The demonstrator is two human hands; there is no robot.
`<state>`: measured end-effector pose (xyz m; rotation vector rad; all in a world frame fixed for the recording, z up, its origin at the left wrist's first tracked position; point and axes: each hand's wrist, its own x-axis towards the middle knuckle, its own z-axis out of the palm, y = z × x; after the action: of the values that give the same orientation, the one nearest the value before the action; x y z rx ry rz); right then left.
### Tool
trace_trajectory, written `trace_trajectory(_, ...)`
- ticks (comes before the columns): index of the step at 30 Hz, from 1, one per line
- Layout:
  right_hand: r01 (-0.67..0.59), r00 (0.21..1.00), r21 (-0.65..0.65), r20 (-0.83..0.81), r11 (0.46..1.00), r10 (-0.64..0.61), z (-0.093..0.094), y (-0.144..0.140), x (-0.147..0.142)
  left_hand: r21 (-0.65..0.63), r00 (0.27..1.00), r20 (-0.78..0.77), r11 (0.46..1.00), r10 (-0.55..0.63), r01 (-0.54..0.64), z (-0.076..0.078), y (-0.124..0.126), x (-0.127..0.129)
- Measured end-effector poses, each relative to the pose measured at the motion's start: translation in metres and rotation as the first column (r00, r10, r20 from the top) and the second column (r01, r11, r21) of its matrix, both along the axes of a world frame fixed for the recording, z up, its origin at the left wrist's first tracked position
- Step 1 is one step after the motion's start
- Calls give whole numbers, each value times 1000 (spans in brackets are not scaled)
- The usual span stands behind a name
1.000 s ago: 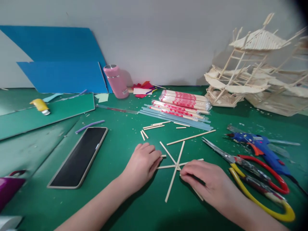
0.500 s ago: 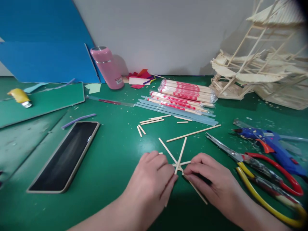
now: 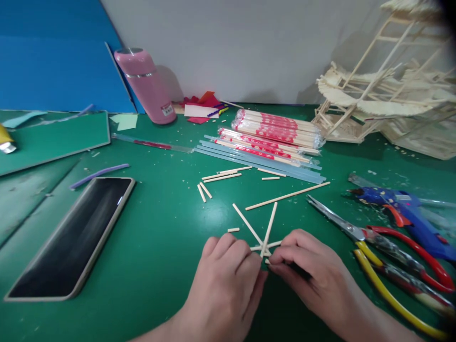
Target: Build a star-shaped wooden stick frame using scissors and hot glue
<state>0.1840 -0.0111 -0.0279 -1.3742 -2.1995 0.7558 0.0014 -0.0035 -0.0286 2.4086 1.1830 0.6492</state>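
Green table [image 3: 171, 209], flecked with bits, light wall [image 3: 221, 52] behind. Landmark: phone [image 3: 71, 237]. Right of phone: crossed sticks [image 3: 265, 246] flat on table. Left hand [image 3: 226, 280] curled at them, fingertips hidden, can't tell its grip; right hand [image 3: 313, 270] pinching a small stick [image 3: 267, 261]. Beyond phone: pink bottle [image 3: 146, 88], blue board [image 3: 53, 71]. Far right of phone: scissors [image 3: 356, 232], glue gun [image 3: 402, 204], stick model [image 3: 377, 105] by wall.
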Motion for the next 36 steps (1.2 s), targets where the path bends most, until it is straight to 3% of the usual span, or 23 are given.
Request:
trace_trajectory(14, 9, 1000, 32, 18, 999, -9, -1, 1, -3, -13, 999, -45, 1000, -9, 9, 2, 3, 1)
trace_trajectory(23, 29, 999, 26, 17, 999, -29, 0, 1, -5, 23, 1000, 18, 1000, 17, -17, -8, 0, 5)
trace_trajectory(36, 128, 991, -24, -18, 991, -129, -1, 0, -3, 66, 999, 24, 997, 30, -32, -12, -1, 3)
